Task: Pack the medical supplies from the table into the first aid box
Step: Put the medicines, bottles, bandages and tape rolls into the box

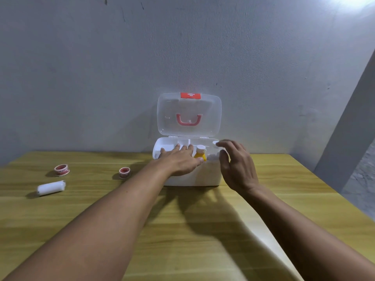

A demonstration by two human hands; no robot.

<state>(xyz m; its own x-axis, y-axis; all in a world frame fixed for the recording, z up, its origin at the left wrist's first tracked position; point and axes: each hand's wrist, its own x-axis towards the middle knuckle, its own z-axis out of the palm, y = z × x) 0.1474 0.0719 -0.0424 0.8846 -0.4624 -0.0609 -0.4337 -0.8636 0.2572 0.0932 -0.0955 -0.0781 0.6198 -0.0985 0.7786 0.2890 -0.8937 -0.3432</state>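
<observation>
The white first aid box (207, 177) stands at the back of the wooden table with its clear lid (188, 114) raised against the wall. A yellow bottle with a white cap (200, 152) stands inside it. My left hand (180, 159) lies flat over the box's left side, fingers spread across the tray, thumb touching the yellow bottle. Over the box's right end my right hand (235, 163) hovers with its fingers curved and apart, holding nothing. On the table to the left lie a white bandage roll (51, 187) and two red-and-white tape rolls (61, 169) (124, 172).
The wooden table (182, 230) runs to a right edge near a grey wall corner (349, 138). A grey wall stands directly behind the box.
</observation>
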